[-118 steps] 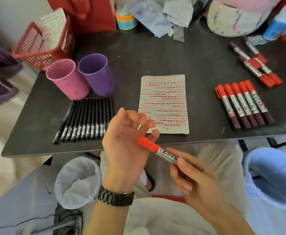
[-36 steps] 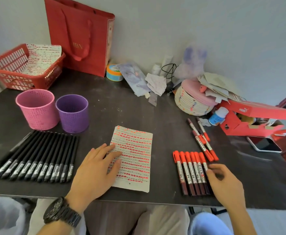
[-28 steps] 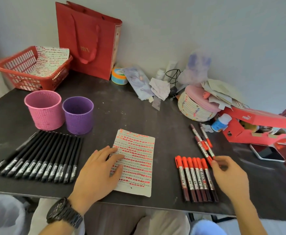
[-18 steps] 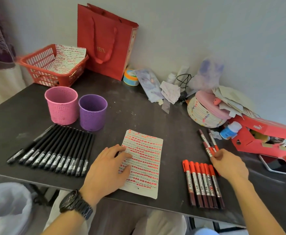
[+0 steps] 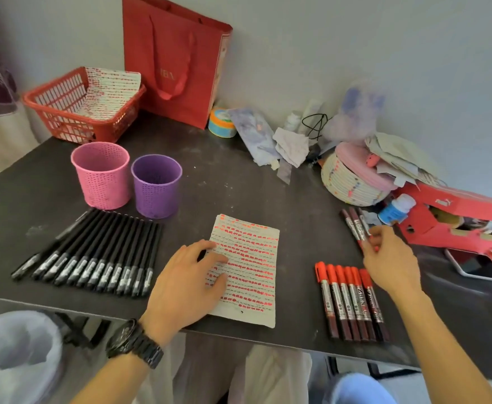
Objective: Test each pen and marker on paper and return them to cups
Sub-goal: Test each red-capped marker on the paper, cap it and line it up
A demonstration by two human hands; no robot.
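Left wrist: a dark watch [image 5: 135, 342] sits on it, just off the near edge of the worktop [image 5: 239, 185].
Left hand [image 5: 189, 284]: lies palm down with its fingers straight and slightly spread, pressing on the left half of the paper.
Paper [image 5: 247, 266]: a sheet lying flat near the front edge, between the two hands, covered in rows of short red strokes.
Red-capped markers [image 5: 350, 301]: six lie side by side to the right of the paper, touching one another, caps pointing away from the person.
Right hand [image 5: 390, 263]: reaches past that row with bent fingers meeting the red cap ends of the loose markers. Blur hides whether it pinches one.
Loose markers [image 5: 355, 225]: three lie together behind the row, at a slant.
Black pens [image 5: 93, 255]: a tight row on the left of the worktop, all capped.
Cups: the pink cup [image 5: 102, 176] and purple cup [image 5: 155, 186] stand upright just beside each other behind the pens. No pens show above either rim.
Far edge: a red basket [image 5: 81, 106] holding marked paper, a red bag [image 5: 174, 62] against the wall, and a woven basket [image 5: 352, 182] further right.
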